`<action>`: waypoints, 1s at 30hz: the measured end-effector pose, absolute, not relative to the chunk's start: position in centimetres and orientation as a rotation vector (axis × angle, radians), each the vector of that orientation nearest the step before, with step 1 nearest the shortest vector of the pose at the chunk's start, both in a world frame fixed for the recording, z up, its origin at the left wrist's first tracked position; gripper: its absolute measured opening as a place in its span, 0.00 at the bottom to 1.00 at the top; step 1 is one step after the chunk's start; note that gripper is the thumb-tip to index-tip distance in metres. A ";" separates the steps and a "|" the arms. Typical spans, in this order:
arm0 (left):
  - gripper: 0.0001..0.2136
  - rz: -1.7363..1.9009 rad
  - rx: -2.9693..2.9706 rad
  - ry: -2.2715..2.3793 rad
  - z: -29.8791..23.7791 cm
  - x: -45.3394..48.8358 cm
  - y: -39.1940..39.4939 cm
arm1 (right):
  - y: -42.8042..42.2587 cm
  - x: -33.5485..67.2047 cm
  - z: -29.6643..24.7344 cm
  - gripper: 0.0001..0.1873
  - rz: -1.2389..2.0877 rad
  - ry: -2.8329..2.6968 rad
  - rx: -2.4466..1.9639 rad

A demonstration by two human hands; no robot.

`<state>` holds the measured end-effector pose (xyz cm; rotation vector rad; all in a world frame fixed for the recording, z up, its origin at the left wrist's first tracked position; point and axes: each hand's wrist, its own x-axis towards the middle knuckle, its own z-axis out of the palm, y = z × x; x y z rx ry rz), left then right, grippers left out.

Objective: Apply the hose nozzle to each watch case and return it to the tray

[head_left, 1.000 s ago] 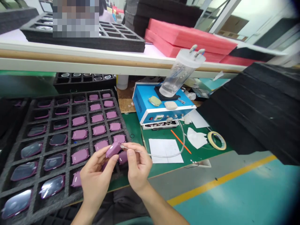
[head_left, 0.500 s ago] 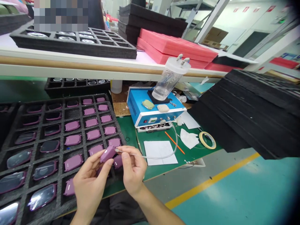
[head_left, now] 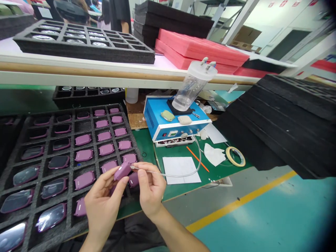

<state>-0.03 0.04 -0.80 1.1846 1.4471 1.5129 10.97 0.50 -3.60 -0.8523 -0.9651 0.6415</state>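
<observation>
My left hand (head_left: 103, 206) holds a purple watch case (head_left: 122, 171) between thumb and fingers. My right hand (head_left: 151, 189) pinches a thin metal-tipped nozzle (head_left: 134, 167), whose tip is at the case's edge. A transparent tube (head_left: 170, 175) runs from the nozzle to a blue bench machine (head_left: 154, 119). Below both hands lies a black foam tray (head_left: 70, 182) with several purple watch cases, some showing glass faces. Part of the tray is hidden by my hands.
A transparent canister (head_left: 193, 85) stands on the blue machine. A white paper sheet (head_left: 180, 170), an orange pencil (head_left: 197, 159) and a tape roll (head_left: 235, 156) lie on the green mat. Black foam (head_left: 265, 129) overhangs at right. A shelf rail (head_left: 105, 71) crosses above.
My view has shifted slightly, moving the bench within the frame. Both hands keep their hold, with the nozzle tip staying at the purple case.
</observation>
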 end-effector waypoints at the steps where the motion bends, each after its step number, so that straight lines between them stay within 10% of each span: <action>1: 0.17 1.515 1.185 1.446 -0.8 0.0 0.0 | 0.5 11.0 -3.6 0.09 0.641 -0.966 -0.856; 30: 0.16 1.464 1.163 1.382 -0.5 0.1 -0.4 | -0.1 11.0 -4.0 0.07 0.604 -0.976 -0.939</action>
